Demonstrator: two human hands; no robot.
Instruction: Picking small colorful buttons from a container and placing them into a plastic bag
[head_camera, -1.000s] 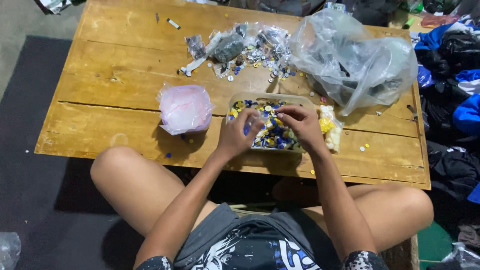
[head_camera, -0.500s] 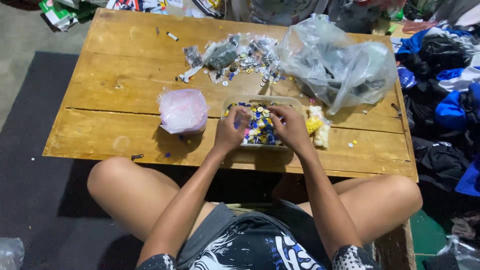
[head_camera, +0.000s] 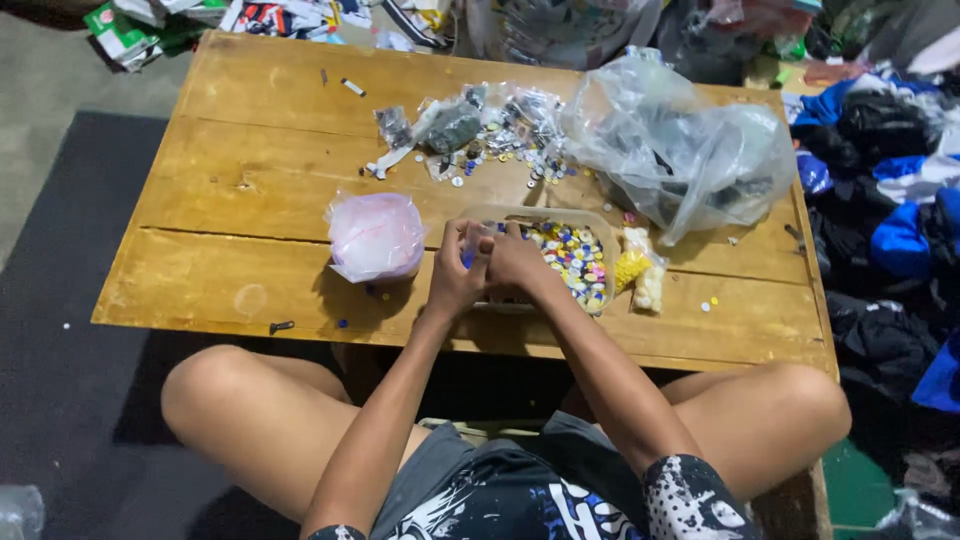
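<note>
At a low wooden table (head_camera: 250, 200), a large clear plastic bag (head_camera: 690, 150) slumps beside a shallow tray (head_camera: 590, 222) of mixed coloured buttons and a pink-filled bag (head_camera: 375, 235). Left hand (head_camera: 455, 275) and right hand (head_camera: 520, 262) meet over the tray, fingertips pinched together on something too small to identify.

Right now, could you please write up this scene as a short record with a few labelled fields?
Setting: low wooden table, person seated cross-legged at it
Left hand: over the near-left end of the tray, fingers meeting the right hand's
Right hand: over the tray, fingertips pinched with the left; any held piece too small to tell
Tray: shallow, filled with small multicoloured buttons
Left of hands: pink plastic bag
Right of tray: small yellow and white packet
Far side: large clear plastic bag, loose scattered pieces
</note>
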